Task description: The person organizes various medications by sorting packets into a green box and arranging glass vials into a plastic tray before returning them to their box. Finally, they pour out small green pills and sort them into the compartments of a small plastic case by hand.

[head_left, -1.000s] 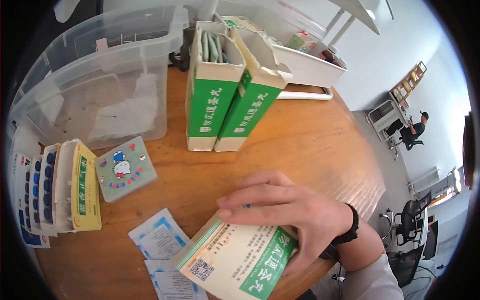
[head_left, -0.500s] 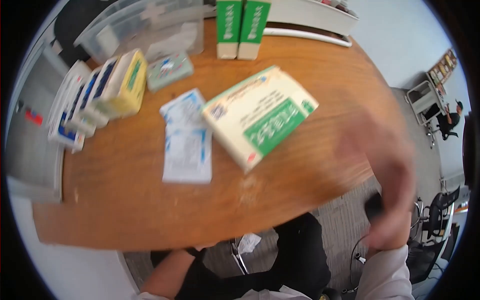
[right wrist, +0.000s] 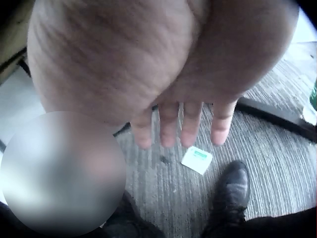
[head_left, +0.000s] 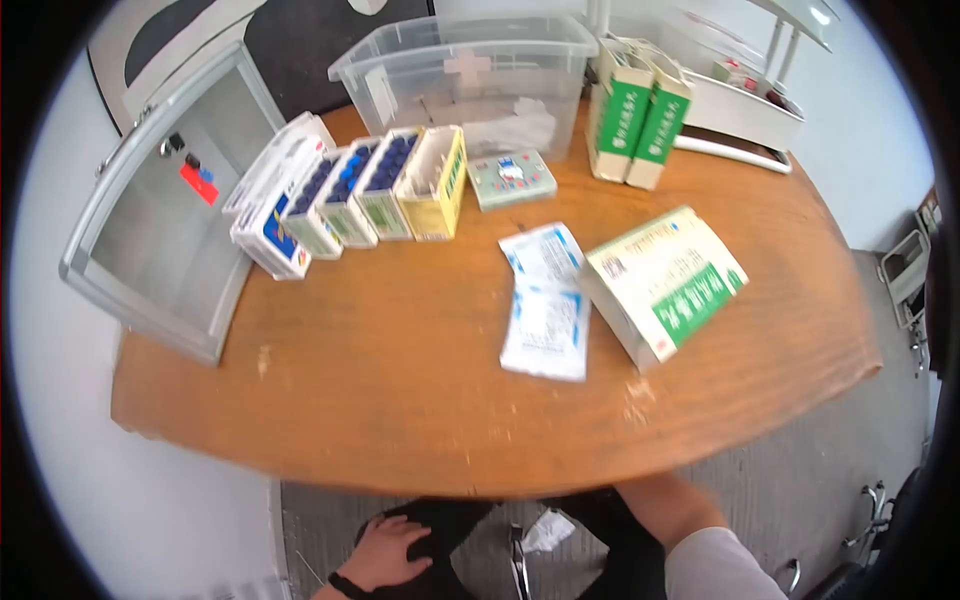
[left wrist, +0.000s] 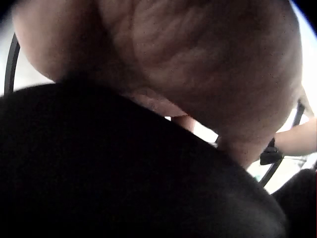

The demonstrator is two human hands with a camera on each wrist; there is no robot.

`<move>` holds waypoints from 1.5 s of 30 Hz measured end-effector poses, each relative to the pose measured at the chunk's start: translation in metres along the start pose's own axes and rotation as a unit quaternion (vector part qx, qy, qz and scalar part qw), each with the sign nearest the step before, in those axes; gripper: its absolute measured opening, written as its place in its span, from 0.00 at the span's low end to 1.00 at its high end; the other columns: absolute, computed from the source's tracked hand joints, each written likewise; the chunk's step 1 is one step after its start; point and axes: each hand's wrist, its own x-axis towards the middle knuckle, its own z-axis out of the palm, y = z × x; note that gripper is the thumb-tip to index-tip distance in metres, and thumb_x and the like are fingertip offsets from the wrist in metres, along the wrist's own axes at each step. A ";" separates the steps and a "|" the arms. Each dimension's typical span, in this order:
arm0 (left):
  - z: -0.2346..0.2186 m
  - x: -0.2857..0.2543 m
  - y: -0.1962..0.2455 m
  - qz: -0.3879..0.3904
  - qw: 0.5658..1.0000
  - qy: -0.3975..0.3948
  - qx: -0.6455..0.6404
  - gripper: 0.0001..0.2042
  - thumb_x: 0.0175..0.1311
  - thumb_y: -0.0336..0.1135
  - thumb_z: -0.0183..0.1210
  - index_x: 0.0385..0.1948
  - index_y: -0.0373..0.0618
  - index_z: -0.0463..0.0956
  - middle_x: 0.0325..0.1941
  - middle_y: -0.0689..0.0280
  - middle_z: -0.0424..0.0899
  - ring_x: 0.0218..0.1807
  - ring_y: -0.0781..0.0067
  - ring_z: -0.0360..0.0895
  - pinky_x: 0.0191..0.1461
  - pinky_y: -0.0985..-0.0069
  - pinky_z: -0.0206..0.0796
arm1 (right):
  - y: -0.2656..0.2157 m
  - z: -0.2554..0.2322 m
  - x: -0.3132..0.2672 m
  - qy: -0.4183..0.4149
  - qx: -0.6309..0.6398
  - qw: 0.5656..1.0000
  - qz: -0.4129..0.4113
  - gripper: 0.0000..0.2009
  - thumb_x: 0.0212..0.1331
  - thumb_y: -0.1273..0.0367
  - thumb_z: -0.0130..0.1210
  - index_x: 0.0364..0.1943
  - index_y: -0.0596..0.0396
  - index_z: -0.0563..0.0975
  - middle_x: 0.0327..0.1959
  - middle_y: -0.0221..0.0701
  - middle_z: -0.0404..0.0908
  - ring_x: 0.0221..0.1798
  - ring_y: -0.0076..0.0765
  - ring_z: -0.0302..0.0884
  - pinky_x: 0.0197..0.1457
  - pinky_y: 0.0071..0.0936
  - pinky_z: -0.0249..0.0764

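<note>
My left hand (head_left: pixel 388 552) rests on a black-trousered thigh below the table's front edge, fingers spread. In the left wrist view, its palm (left wrist: pixel 198 54) lies against the dark cloth. The right forearm (head_left: pixel 665 515) reaches under the table edge, which hides that hand in the head view. The right wrist view shows the right hand (right wrist: pixel 163 59) with straight fingers over the floor, holding nothing. On the table, a cream and green medicine box (head_left: pixel 640 262) lies at the right. Beside its left edge are two white and blue sachets (head_left: pixel 548 335).
Left of centre stand medicine boxes with blue-capped vials (head_left: pixel 350 185) and an open yellow box (head_left: pixel 432 205). Behind are a Hello Kitty case (head_left: pixel 490 185), a clear plastic bin (head_left: pixel 520 85) and two upright green and cream boxes (head_left: pixel 622 120). Crumpled paper (head_left: pixel 548 530) lies on the floor.
My right hand has let go of the cream and green box, drawn back and dropped below the table edge. The head view has swung toward the left side of the table.
</note>
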 end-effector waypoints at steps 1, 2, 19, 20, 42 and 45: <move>-0.005 0.002 0.001 0.017 0.997 -0.010 0.072 0.27 0.65 0.48 0.73 0.64 0.51 0.84 0.63 0.56 0.89 0.68 0.46 0.82 0.74 0.50 0.71 | 0.009 0.001 0.019 0.005 0.003 1.000 -0.013 0.26 0.71 0.54 0.70 0.68 0.52 0.83 0.57 0.42 0.91 0.58 0.49 0.89 0.64 0.41 0.83; -0.018 0.006 0.010 0.007 0.997 -0.012 0.080 0.27 0.65 0.48 0.73 0.64 0.51 0.84 0.63 0.56 0.89 0.68 0.46 0.82 0.74 0.50 0.71 | 0.017 0.005 0.037 0.007 0.010 1.000 -0.026 0.26 0.71 0.54 0.70 0.68 0.52 0.83 0.57 0.42 0.91 0.58 0.49 0.89 0.64 0.41 0.83; 0.038 0.020 -0.042 -0.087 0.995 -0.025 -0.042 0.22 0.66 0.41 0.71 0.60 0.46 0.86 0.63 0.49 0.88 0.68 0.44 0.82 0.73 0.48 0.73 | 0.087 0.129 0.150 0.008 0.109 0.984 -0.141 0.25 0.72 0.55 0.69 0.67 0.51 0.83 0.56 0.41 0.91 0.57 0.48 0.89 0.63 0.41 0.83; 0.039 0.021 -0.043 -0.090 0.995 -0.026 -0.043 0.22 0.66 0.41 0.71 0.60 0.46 0.86 0.63 0.49 0.88 0.68 0.44 0.82 0.73 0.48 0.73 | 0.088 0.135 0.152 0.006 0.112 0.983 -0.146 0.25 0.72 0.55 0.69 0.67 0.51 0.83 0.56 0.41 0.91 0.57 0.48 0.89 0.63 0.41 0.83; 0.045 -0.008 -0.042 -0.143 0.989 -0.033 -0.029 0.24 0.65 0.42 0.71 0.63 0.47 0.84 0.64 0.50 0.87 0.68 0.45 0.82 0.73 0.48 0.73 | 0.056 0.247 0.163 0.007 0.173 0.951 -0.256 0.23 0.73 0.56 0.67 0.66 0.51 0.84 0.55 0.40 0.91 0.56 0.47 0.89 0.63 0.41 0.83; 0.044 -0.007 -0.041 -0.146 0.988 -0.033 -0.028 0.24 0.65 0.42 0.71 0.63 0.47 0.84 0.65 0.51 0.87 0.68 0.45 0.82 0.73 0.49 0.73 | 0.054 0.255 0.163 0.009 0.179 0.946 -0.269 0.23 0.73 0.56 0.67 0.66 0.51 0.84 0.55 0.40 0.91 0.56 0.47 0.89 0.62 0.41 0.83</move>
